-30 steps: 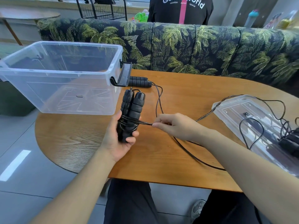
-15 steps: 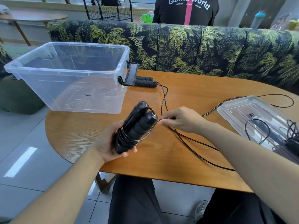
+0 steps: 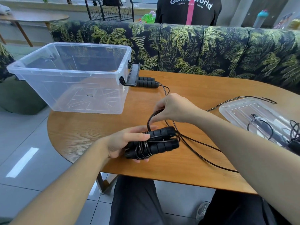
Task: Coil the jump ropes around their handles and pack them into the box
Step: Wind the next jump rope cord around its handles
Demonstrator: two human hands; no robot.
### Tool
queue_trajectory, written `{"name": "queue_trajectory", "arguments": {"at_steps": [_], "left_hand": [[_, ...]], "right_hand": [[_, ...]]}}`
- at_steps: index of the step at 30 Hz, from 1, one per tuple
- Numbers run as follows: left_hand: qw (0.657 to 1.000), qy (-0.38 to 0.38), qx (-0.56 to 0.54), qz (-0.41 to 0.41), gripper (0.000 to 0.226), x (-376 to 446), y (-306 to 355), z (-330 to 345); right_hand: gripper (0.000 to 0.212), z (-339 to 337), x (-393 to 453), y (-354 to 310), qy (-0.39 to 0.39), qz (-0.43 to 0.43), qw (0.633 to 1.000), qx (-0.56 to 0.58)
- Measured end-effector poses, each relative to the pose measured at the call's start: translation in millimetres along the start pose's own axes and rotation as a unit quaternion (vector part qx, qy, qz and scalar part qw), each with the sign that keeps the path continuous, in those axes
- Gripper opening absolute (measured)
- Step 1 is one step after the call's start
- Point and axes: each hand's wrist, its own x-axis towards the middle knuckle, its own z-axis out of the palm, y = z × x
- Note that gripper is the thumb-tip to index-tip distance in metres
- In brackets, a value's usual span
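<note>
In two hands [image 3: 126, 142], two handles [image 3: 155, 142].

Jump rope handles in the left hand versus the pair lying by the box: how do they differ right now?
The held handles sit in the left hand, lifted over the table; the handles by the box lie on it, untouched. The held handles have cord coiled round them, and the right hand pinches the next loop; the handles by the box have no wraps, their cord trailing away. Both pairs are black, ribbed and lie side by side.
</note>
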Motion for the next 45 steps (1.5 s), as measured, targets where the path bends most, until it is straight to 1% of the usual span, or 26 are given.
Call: {"name": "queue_trajectory", "arguments": {"at_steps": [2, 5, 8, 10, 12, 15, 19, 22, 25, 27, 28, 29, 31, 32, 33, 34, 35, 38, 40, 41, 42, 43, 44, 45], "left_hand": [[0.999, 0.035, -0.019, 0.013, 0.045, 3.4, -1.2, 1.2], [0.995, 0.087, -0.039, 0.036, 0.036, 7.0, -4.9, 2.9], [0.982, 0.141, -0.103, 0.069, 0.040, 6.9, -10.4, 4.1], [0.970, 0.171, -0.138, 0.103, 0.044, 6.0, -15.4, 3.6], [0.955, 0.197, -0.178, 0.134, 0.048, 6.2, -19.5, 2.9], [0.937, 0.212, -0.225, 0.166, 0.056, 6.1, -23.6, 1.5], [0.940, 0.197, -0.190, 0.205, 0.059, 5.8, -27.2, 1.2], [0.941, 0.193, -0.176, 0.217, 0.054, 6.4, -27.4, 1.2], [0.940, 0.183, -0.183, 0.220, 0.050, 6.1, -27.2, 1.1], [0.937, 0.176, -0.196, 0.229, 0.055, 5.2, -27.8, 0.3], [0.935, 0.176, -0.202, 0.234, 0.055, 4.4, -28.1, -0.2], [0.933, 0.176, -0.208, 0.237, 0.054, 3.2, -28.4, -0.5], [0.932, 0.168, -0.217, 0.238, 0.053, 1.1, -28.8, -1.3], [0.934, 0.159, -0.215, 0.237, 0.053, 0.3, -28.5, -1.3], [0.938, 0.149, -0.208, 0.235, 0.052, 0.0, -28.9, -1.6], [0.942, 0.138, -0.200, 0.230, 0.052, 0.1, -28.8, -1.8], [0.946, 0.127, -0.195, 0.225, 0.051, -0.1, -28.6, -2.5], [0.954, 0.079, -0.189, 0.217, 0.057, -1.3, -28.9, -5.1], [0.958, 0.049, -0.188, 0.211, 0.058, -2.4, -29.6, -7.0], [0.960, 0.037, -0.185, 0.206, 0.058, -2.6, -29.9, -7.7], [0.963, 0.022, -0.181, 0.200, 0.057, -2.7, -29.6, -7.8], [0.964, 0.005, -0.178, 0.196, 0.056, -2.4, -29.6, -8.2], [0.966, -0.012, -0.174, 0.191, 0.055, -1.2, -29.3, -8.1], [0.969, -0.025, -0.167, 0.182, 0.055, -0.1, -28.9, -7.9]], "right_hand": [[0.030, -2.5, -4.2, -4.3, 0.024, -0.003, 1.000, -0.016], [0.026, -0.5, -10.8, -16.0, 0.036, -0.040, 0.994, -0.092], [0.034, 6.4, -17.9, -24.8, 0.030, -0.062, 0.990, -0.125], [0.036, 10.9, -23.3, -26.8, 0.020, -0.066, 0.992, -0.106], [0.031, 14.8, -29.4, -26.8, 0.015, -0.060, 0.996, -0.071], [0.029, 24.2, -37.2, -21.4, 0.008, -0.063, 0.998, -0.021], [0.028, 36.8, -43.0, 2.0, -0.002, -0.055, 0.996, 0.065], [0.031, 41.8, -46.7, 9.8, -0.034, -0.053, 0.987, 0.145], [0.032, 42.9, -51.0, 15.4, -0.064, -0.066, 0.976, 0.199], [0.021, 42.3, -51.8, 21.6, -0.069, -0.048, 0.975, 0.203], [0.016, 41.9, -51.4, 24.7, -0.066, -0.031, 0.980, 0.184], [0.023, 41.5, -50.8, 28.3, -0.059, -0.012, 0.987, 0.150], [0.048, 40.9, -48.2, 36.6, -0.043, 0.028, 0.996, 0.075], [0.055, 40.9, -45.7, 41.0, -0.035, 0.046, 0.997, 0.059], [0.058, 40.7, -43.4, 44.3, -0.030, 0.058, 0.996, 0.058], [0.057, 39.7, -40.7, 47.2, -0.031, 0.064, 0.996, 0.061], [0.050, 38.2, -38.5, 48.4, -0.038, 0.062, 0.995, 0.067], [0.019, 35.2, -34.1, 49.8, -0.079, 0.024, 0.991, 0.107], [0.017, 32.8, -31.0, 54.0, -0.080, 0.005, 0.990, 0.117], [0.018, 31.1, -29.5, 55.6, -0.071, 0.012, 0.990, 0.122], [0.027, 28.9, -27.7, 57.2, -0.059, 0.028, 0.990, 0.122], [0.041, 26.4, -25.8, 58.4, -0.046, 0.046, 0.991, 0.113], [0.054, 24.1, -23.8, 59.1, -0.034, 0.065, 0.993, 0.091], [0.063, 22.2, -21.6, 58.9, -0.029, 0.079, 0.994, 0.067]]}}
